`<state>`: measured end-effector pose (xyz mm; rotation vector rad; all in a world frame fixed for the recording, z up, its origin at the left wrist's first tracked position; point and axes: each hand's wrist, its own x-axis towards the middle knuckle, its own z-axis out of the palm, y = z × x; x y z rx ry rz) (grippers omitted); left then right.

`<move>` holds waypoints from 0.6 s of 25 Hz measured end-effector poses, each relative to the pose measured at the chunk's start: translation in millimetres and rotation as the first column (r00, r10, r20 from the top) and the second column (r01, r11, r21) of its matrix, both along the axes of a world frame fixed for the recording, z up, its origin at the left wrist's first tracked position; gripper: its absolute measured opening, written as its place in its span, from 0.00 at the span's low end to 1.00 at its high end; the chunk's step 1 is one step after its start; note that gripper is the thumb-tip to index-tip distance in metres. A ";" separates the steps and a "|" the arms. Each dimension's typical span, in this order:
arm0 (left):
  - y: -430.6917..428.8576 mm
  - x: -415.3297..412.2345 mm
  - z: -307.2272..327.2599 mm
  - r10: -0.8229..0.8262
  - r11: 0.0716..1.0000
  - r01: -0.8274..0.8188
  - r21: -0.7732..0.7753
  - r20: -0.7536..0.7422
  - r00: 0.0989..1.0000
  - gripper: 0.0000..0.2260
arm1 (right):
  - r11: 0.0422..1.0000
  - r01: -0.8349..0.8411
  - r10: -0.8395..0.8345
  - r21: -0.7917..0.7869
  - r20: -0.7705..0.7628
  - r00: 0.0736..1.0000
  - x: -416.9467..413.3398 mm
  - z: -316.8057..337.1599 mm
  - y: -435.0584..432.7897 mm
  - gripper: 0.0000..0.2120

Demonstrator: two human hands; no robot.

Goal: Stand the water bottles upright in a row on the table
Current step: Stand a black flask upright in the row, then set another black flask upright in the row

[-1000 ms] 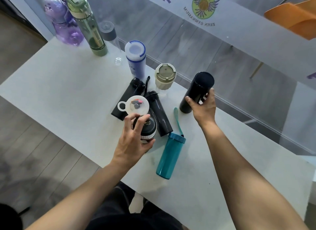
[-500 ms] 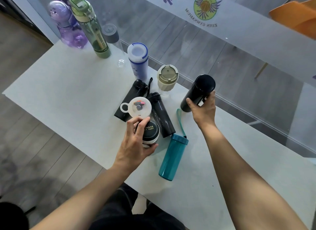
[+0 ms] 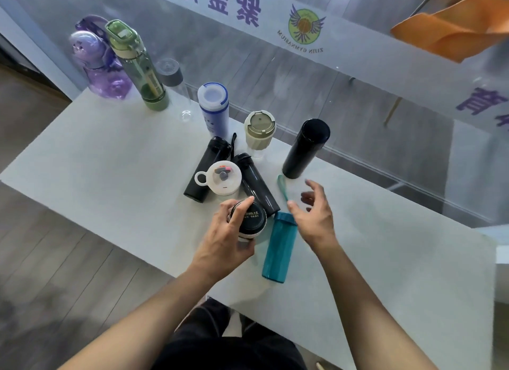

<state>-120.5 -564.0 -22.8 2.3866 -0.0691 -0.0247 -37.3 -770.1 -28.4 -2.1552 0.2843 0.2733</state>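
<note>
1. L hand point(image 3: 228, 240) was closed round a black-capped bottle point(image 3: 252, 222), near front edge of tabletop point(image 3: 110, 160).
2. R hand point(image 3: 314, 215) was open, fingers spread, holding nothing, above the cap end of a teal bottle point(image 3: 278, 248) lying flat.
3. Two black bottles point(image 3: 205, 170) lay flat beyond w/ a white-lidded one point(image 3: 220, 178).
4. Upright along far edge: black flask point(image 3: 305, 149), beige cup point(image 3: 259, 131), blue-white bottle point(image 3: 214, 108), green bottle point(image 3: 137, 66), purple bottle point(image 3: 96, 64).

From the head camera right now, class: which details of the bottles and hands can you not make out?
- Black-lidded bottle: its body is hidden under the left hand.
- Its lid print: too small to read.
- White-lidded bottle: seen from above, its lid hides the body.
- Purple bottle: partly behind the green bottle.
- Right hand: motion-blurred fingertips.
</note>
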 end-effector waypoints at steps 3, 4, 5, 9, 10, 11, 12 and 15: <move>0.3 0.7 5.0 -0.036 0.998 0.036 -0.046 0.017 0.999 0.41 | 0.979 -0.185 0.185 0.081 0.011 0.983 -42.2 16.8 16.3 0.28; -0.1 0.8 6.9 -0.041 0.997 0.042 -0.066 0.021 0.999 0.41 | 0.969 -0.220 0.221 0.108 0.010 0.975 -50.5 23.2 20.6 0.29; -0.4 1.4 9.7 -0.044 0.995 0.047 -0.085 0.033 0.998 0.42 | 0.961 -0.243 0.243 0.130 0.013 0.970 -56.3 29.7 23.4 0.30; -4.1 7.1 26.2 -0.079 0.989 0.090 -0.114 0.103 0.992 0.44 | 0.941 -0.287 0.288 0.177 0.021 0.957 -69.2 51.8 24.2 0.33; -6.4 8.4 30.7 -0.092 0.987 0.106 -0.119 0.116 0.989 0.45 | 0.943 -0.280 0.279 0.180 0.032 0.960 -71.3 56.5 23.8 0.34; -9.1 9.7 35.0 -0.108 0.983 0.125 -0.132 0.127 0.986 0.45 | 0.949 -0.262 0.257 0.173 0.055 0.965 -73.1 60.1 23.4 0.35; -12.1 10.4 38.7 -0.124 0.978 0.144 -0.151 0.130 0.984 0.46 | 0.956 -0.241 0.231 0.166 0.077 0.970 -74.6 63.0 22.5 0.36; -24.2 10.6 47.5 -0.182 0.959 0.204 -0.198 0.125 0.975 0.46 | 0.974 -0.173 0.154 0.147 0.129 0.980 -79.7 70.2 14.2 0.36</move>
